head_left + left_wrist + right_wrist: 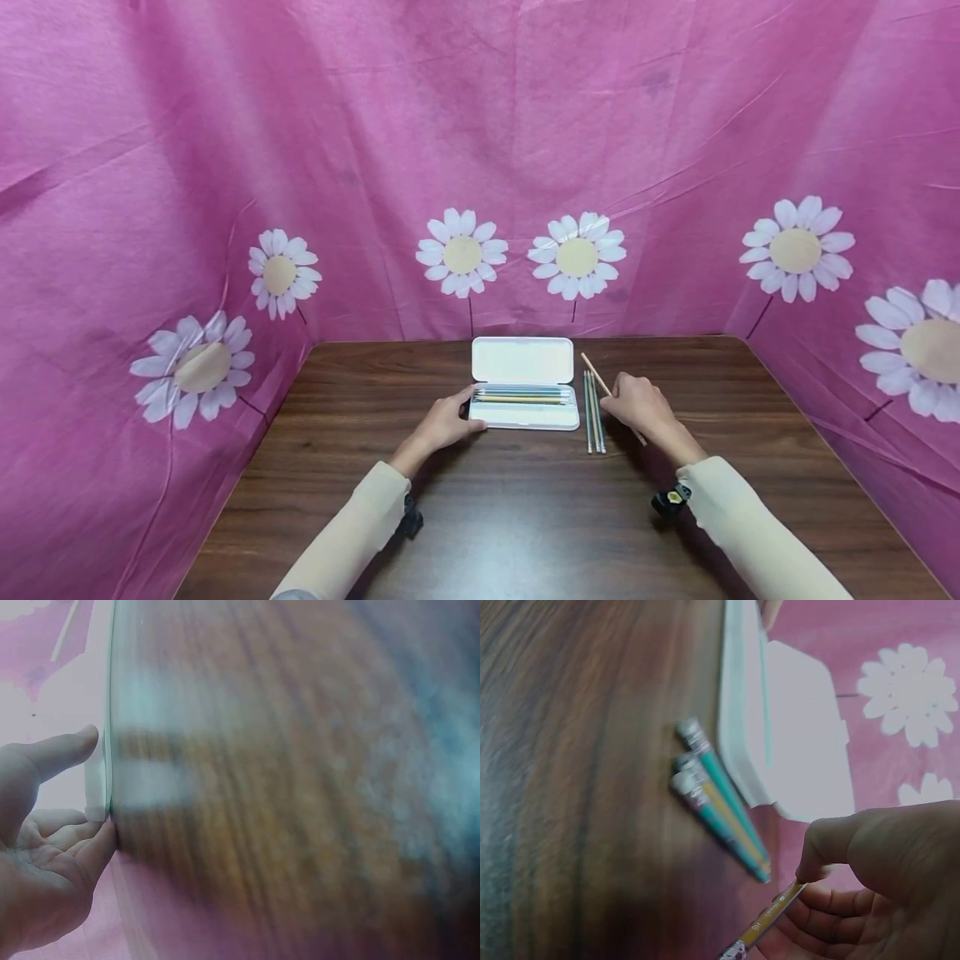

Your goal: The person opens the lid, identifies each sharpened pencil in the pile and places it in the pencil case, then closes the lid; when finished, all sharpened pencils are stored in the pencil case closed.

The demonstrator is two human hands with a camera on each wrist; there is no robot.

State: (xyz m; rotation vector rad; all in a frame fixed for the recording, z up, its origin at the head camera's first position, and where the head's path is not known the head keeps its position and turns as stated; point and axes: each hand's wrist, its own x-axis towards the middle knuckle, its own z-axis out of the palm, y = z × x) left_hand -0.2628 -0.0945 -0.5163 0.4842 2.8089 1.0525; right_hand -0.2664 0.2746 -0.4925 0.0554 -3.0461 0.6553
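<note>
While the right hand (pixel 637 404) pinches a yellow pencil (pixel 600 379) between thumb and fingers, three more pencils (pixel 594 404) lie on the wooden table (pixel 525 517) just beside it. The left hand (pixel 447 421), fingers relaxed, touches the left end of an open white pencil case (pixel 523 387) holding several pencils.

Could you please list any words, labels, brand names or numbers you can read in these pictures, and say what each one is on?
No text can be read in any view.
Pencil in the right hand: dark marks near its end, too blurred to read.
Three pencils on the table: dark bands near their ends, blurred, no letters legible.
White pencil case: no printing visible.
</note>
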